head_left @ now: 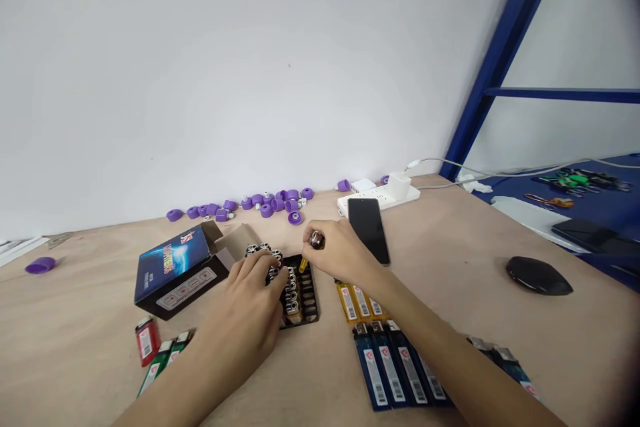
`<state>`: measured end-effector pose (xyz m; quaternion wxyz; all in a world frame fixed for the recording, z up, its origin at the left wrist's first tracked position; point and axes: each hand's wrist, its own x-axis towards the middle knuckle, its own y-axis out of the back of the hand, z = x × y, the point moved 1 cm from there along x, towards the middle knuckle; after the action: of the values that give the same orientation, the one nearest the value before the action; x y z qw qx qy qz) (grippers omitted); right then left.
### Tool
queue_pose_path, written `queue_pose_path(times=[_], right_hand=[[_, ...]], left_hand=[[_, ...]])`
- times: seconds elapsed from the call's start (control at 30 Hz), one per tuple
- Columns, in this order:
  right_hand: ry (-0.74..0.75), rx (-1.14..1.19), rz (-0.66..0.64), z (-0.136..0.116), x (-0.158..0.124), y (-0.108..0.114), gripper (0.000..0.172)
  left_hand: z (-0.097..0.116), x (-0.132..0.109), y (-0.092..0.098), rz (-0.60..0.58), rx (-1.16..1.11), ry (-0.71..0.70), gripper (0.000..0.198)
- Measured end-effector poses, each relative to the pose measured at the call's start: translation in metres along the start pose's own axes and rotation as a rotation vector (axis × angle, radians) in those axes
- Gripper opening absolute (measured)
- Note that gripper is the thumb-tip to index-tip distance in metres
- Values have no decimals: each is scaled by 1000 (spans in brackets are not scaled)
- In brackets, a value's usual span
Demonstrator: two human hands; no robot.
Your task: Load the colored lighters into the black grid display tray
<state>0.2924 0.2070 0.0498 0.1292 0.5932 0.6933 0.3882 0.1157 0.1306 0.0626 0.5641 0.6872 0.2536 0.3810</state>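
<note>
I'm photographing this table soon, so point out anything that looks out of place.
One purple piece lies alone on the left of the table, well apart from the other purple pieces strewn by the wall. I see no spill.

And there was the opening, bench (440,233) lying free between phone (369,227) and black mouse (539,275)! Left of the tray (311,293), the blue box (175,263) barred the way; purple caps (267,211) crowded the wall (280,80)!

White wall (250,67) marked by a few dark specks; pale wooden tabletop (450,227) edged by it; slanting blue frame (506,47) seen at right.
</note>
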Motion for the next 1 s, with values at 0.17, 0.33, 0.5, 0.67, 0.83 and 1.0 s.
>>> queue_pose_path(times=[0.17, 0.33, 0.5, 0.67, 0.83, 1.0], right_hand=[[18, -74, -137, 2, -4, -2, 12], [105, -97, -233, 3, -8, -4, 13], [192, -106, -256, 2, -9, -4, 35], [210, -153, -265, 1, -10, -5, 38], [242, -165, -318, -8, -14, -6, 44], [179, -81, -306, -6, -13, 0, 56]], left_hand=[[1, -2, 5, -3, -45, 22, 35], [0, -2, 4, 2, -42, 17, 37], [-1, -1, 4, 13, -52, 5, 35], [-2, 0, 5, -17, -69, 27, 30], [-2, 0, 5, -9, -95, 17, 30], [-4, 1, -1, 35, -122, 23, 36]])
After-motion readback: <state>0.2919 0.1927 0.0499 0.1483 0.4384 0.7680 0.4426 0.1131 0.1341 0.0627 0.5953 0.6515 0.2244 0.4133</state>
